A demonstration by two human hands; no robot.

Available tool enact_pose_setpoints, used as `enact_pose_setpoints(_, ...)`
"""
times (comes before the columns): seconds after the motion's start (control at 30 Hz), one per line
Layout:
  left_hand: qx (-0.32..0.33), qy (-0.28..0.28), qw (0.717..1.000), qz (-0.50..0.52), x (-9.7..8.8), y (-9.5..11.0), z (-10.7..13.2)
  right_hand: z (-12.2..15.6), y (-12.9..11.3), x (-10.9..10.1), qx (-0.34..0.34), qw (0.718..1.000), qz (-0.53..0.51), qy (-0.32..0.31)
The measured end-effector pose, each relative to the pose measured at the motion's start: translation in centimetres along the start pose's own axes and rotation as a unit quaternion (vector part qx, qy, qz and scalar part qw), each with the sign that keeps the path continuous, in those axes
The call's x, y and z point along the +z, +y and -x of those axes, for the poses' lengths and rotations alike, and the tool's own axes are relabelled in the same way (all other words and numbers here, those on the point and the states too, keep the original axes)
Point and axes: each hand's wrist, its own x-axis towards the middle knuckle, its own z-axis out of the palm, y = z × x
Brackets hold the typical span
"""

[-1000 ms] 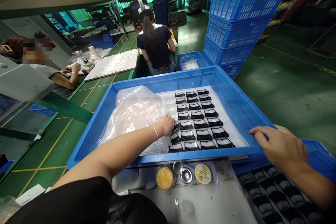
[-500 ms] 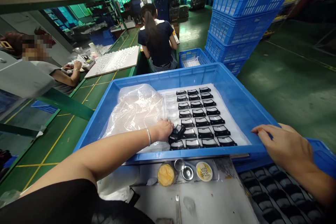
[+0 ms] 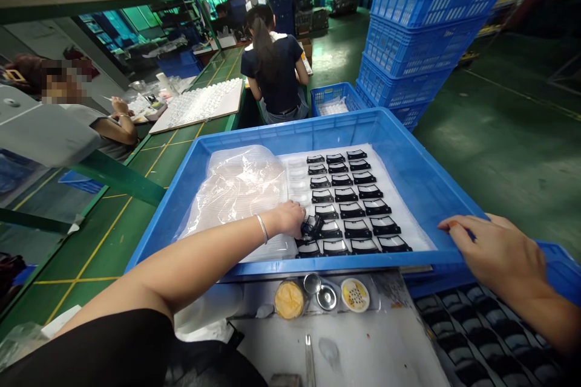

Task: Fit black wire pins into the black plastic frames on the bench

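My left hand (image 3: 289, 218) reaches into a large blue plastic tray (image 3: 290, 267), fingers curled down. A small cluster of black plastic frames (image 3: 312, 227), tilted and bunched, sits against its fingertips; the exact grip is partly hidden. Rows of black frames with clear windows (image 3: 345, 195) lie on a white sheet (image 3: 411, 236) to the right. Clear parts (image 3: 297, 184) form a faint column just beyond the hand. Near the tray's front right corner is my right hand (image 3: 503, 254), its thumb and fingers pinched together, with nothing visible between them.
Clear plastic wrap (image 3: 236, 187) covers the tray's left part. On the bench below are a jar of yellow paste (image 3: 289, 299), metal lids and tweezers (image 3: 309, 360). More black parts (image 3: 490, 332) lie at lower right. Blue crates (image 3: 408, 42) are stacked behind. Two people (image 3: 275, 72) sit ahead.
The view has shifted slightly. My left hand stays at the bunched black frames, its wrist turned a little. My right hand keeps its pinched shape. The person at left has raised a hand.
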Motion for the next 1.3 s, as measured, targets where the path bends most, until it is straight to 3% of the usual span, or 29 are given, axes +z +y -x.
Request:
enact_pose_setpoints(0.13,-0.040,0.001,0.998,0.038,-0.8,1.3,-1.1,0.1,0.0,0.0,0.004,1.000,0.002,-0.005)
enact_pose_setpoints(0.3,-0.066,-0.024,0.991,0.115,-0.2,2.3,-3.0,0.1,0.0,0.0,0.002,1.000,0.000,-0.002)
enact_pose_setpoints(0.63,0.004,-0.026,0.974,0.225,0.7,-2.2,-4.4,0.2,-0.1,0.0,-0.009,1.000,-0.005,0.013)
enact_pose_setpoints(0.77,0.034,-0.029,0.982,0.183,1.4,-2.9,-3.8,0.2,0.1,0.0,-0.004,1.000,-0.001,0.016)
enact_pose_setpoints(1.0,0.111,0.008,0.993,0.039,1.3,-1.5,-0.5,0.0,0.0,0.0,0.005,1.000,-0.005,0.005)
enact_pose_setpoints(1.3,0.103,0.024,0.990,-0.094,2.8,0.6,1.2,-0.1,0.3,0.4,0.005,1.000,-0.007,0.010)
